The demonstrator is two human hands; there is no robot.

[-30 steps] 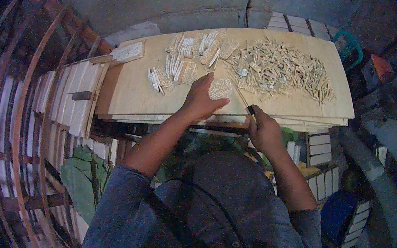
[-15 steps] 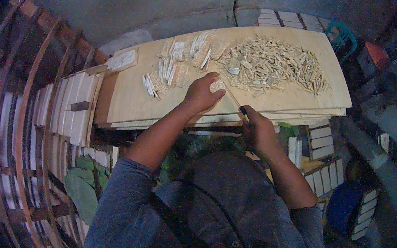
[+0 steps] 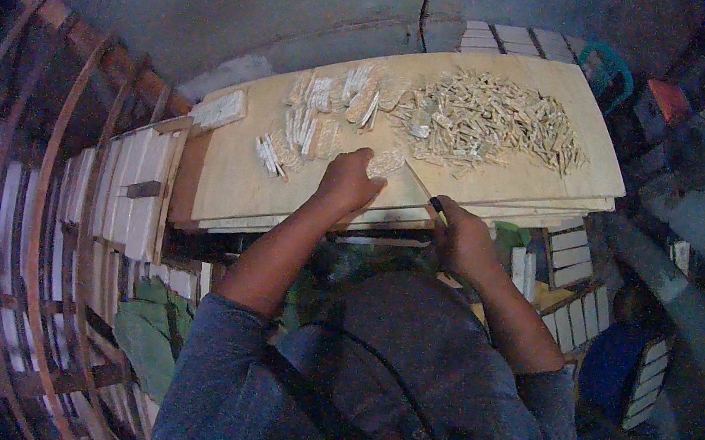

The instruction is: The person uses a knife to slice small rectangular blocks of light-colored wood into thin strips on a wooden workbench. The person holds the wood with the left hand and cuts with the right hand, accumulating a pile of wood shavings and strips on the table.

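Overhead view of a person seated at a pale wooden board (image 3: pixel 235 185) laid as a worktop. The left hand (image 3: pixel 344 182) lay palm-down near the front edge of the board, fingers curled over and pressing on a flat pale slab (image 3: pixel 387 161), whose right part projected from under the fingertips; the hand was thus closed loosely upon the slab rather than lifting it. The right hand (image 3: pixel 459 241) sat just off the front edge of the board, to the right of and nearer the body than the left, clenched round the dark handle of a knife (image 3: pixel 422 189). The blade ran up and to the left from that fist, its tip reaching the right edge of the slab beside the left fingertips; whether it had entered the slab could not be told. Beyond the left hand, farther from the body, stood rows of cut slices (image 3: pixel 316 120), some upright on edge and some leaning. To the right of these, well apart from both hands, lay a broad heap of small cut sticks (image 3: pixel 494 123). A single whole block (image 3: pixel 219 107) rested at the left far corner of the board. Stacked wooden racks (image 3: pixel 49 212) stood at the person's left.
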